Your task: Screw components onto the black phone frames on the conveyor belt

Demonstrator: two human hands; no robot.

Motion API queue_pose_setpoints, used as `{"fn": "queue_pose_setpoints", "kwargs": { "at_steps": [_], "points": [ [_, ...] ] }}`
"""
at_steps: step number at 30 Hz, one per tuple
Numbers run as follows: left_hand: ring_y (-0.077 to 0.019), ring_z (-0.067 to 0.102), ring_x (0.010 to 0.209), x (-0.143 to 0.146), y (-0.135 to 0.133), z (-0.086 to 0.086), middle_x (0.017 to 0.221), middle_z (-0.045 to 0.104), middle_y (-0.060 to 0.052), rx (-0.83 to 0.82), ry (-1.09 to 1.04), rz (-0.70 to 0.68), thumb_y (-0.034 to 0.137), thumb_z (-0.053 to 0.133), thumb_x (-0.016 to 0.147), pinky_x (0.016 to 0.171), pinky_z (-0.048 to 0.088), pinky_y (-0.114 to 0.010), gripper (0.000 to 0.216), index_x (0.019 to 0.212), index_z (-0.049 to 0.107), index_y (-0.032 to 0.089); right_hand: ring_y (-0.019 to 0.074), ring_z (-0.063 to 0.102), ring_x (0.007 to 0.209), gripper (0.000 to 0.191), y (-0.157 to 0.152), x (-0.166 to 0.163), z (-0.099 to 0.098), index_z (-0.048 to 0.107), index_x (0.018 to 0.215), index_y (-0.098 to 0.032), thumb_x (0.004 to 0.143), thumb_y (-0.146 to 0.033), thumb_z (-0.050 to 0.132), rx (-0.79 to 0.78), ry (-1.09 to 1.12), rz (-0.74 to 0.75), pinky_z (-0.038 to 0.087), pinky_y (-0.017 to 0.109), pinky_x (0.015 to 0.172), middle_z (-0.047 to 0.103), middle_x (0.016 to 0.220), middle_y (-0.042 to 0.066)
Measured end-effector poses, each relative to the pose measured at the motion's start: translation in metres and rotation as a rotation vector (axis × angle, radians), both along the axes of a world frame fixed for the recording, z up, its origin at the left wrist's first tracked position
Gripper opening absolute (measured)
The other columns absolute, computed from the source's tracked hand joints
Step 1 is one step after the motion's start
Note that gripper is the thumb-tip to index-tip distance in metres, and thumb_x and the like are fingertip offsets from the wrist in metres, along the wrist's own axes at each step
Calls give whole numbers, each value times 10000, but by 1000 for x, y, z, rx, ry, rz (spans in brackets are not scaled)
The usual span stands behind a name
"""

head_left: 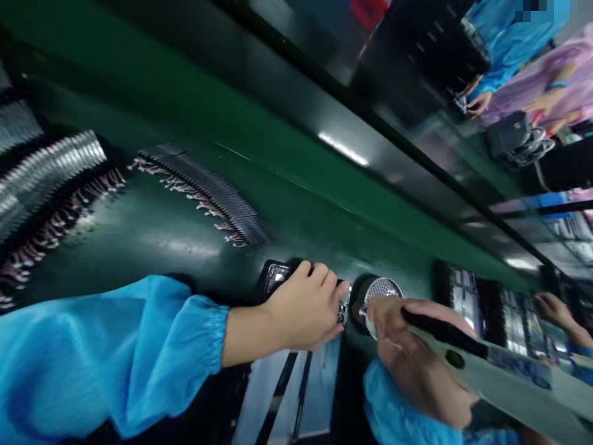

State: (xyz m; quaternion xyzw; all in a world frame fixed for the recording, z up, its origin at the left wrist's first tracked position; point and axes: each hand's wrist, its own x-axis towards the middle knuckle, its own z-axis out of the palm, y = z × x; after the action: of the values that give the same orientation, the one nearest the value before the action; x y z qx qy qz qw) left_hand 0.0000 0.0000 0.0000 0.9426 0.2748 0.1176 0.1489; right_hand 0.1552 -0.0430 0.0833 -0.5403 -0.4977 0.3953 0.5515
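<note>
My left hand (306, 306) lies over a black electronic device (273, 275), its fingers curled around the far end near some metal parts. The palm covers most of that device. Below the wrist is a pale blue reflective panel (319, 389) with dark strips. My right hand (403, 346) is wrapped around a long pale grey electric screwdriver (500, 371) with a black lever. Its front end is by a round metal container (383, 287) with a perforated top, just right of my left hand. The tool's tip is hidden by my fingers.
Curved rows of thin dark parts with wire leads (204, 188) and shiny parts (50, 179) stand on the green bench (152, 247). Black devices (463, 293) line the right side. A co-worker's hand (556, 309) is at far right; other people work beyond the dark rail (343, 123).
</note>
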Motion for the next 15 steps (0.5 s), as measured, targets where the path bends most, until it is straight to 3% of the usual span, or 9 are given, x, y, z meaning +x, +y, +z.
{"fn": "queue_pose_setpoints", "kwargs": {
  "at_steps": [15],
  "points": [
    [-309, 574, 892, 1, 0, 2, 974, 635, -146, 28, -15, 6, 527, 480, 961, 703, 401, -435, 612, 1322, 591, 47, 162, 547, 532, 299, -4, -9, -9, 708, 959, -270, 764, -66, 612, 18, -38, 5, 482, 367, 574, 577, 614, -32]
  ]
}}
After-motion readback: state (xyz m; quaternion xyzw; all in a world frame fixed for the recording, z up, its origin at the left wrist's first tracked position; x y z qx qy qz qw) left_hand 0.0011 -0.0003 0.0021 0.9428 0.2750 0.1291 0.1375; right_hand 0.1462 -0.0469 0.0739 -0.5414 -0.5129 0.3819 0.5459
